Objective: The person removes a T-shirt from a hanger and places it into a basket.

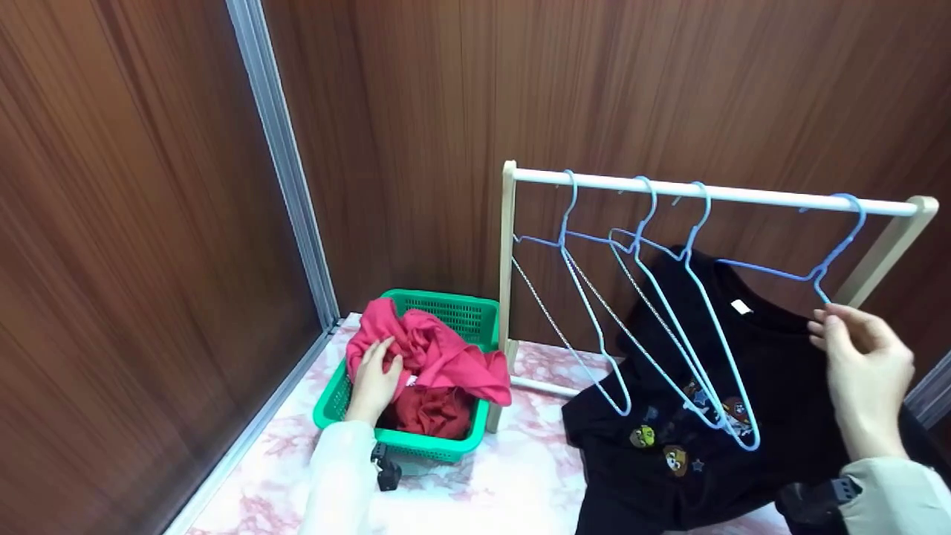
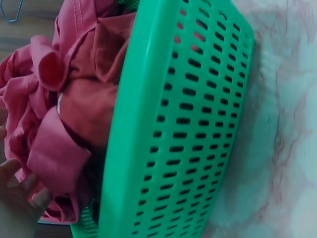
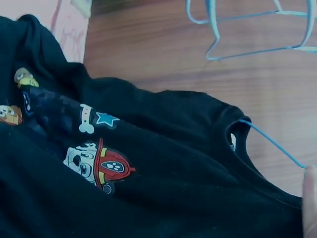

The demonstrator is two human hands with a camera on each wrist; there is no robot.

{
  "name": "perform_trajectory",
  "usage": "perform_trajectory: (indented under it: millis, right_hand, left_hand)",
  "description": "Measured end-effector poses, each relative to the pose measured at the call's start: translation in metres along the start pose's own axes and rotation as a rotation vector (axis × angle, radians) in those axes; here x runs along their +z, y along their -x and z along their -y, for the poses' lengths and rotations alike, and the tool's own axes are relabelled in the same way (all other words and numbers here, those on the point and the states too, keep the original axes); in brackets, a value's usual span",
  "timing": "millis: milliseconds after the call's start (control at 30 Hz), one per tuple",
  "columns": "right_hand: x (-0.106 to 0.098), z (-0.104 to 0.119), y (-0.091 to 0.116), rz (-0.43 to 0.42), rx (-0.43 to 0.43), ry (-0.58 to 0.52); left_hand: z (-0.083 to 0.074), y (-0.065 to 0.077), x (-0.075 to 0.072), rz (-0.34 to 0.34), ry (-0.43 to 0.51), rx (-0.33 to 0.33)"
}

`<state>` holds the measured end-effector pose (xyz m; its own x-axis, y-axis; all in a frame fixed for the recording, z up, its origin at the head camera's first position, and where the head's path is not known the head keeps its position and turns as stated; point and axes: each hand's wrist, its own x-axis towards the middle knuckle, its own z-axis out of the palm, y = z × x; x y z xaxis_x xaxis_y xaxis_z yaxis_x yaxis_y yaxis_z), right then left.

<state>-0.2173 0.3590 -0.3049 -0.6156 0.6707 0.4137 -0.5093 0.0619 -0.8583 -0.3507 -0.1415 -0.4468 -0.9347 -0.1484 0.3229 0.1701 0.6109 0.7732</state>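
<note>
My left hand (image 1: 375,383) rests on a pinkish-red garment (image 1: 427,345) bunched in a green basket (image 1: 475,444). In the left wrist view its fingers (image 2: 12,176) lie spread against the cloth. At the right, my right hand (image 1: 869,375) pinches a blue hanger (image 1: 791,275) just below its neck. That hanger's hook sits over the rack's white rail (image 1: 765,196), and a black T-shirt (image 1: 773,401) with cartoon prints hangs on it. In the right wrist view the hanger goes into the shirt's collar (image 3: 237,153).
Several bare blue hangers (image 1: 594,316) hang on the rail left of the shirt, partly in front of it. A darker red cloth (image 1: 435,412) lies in the basket, close to the rack's left post (image 1: 507,260). Brown wood-grain panels (image 1: 416,148) stand behind and to the left.
</note>
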Motion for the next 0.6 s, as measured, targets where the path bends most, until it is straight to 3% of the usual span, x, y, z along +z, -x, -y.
perform_trajectory:
  millis: [67,267,467,600]
  right_hand:
    - [0.000,0.002,-0.001,-0.015,-0.071,0.053]
    - [-0.005,0.006,-0.005,-0.118,-0.233,0.427]
    - [-0.011,0.007,-0.009,-0.160,-0.260,0.541]
    - [-0.015,0.006,-0.010,-0.155,-0.227,0.718]
  left_hand:
    - [0.002,0.001,-0.002,-0.050,-0.001,0.014]
    - [0.012,0.006,-0.013,-0.166,-0.014,-0.012]
    - [0.030,0.014,-0.025,-0.248,-0.110,-0.057]
    - [0.043,0.020,-0.030,-0.256,-0.184,-0.114]
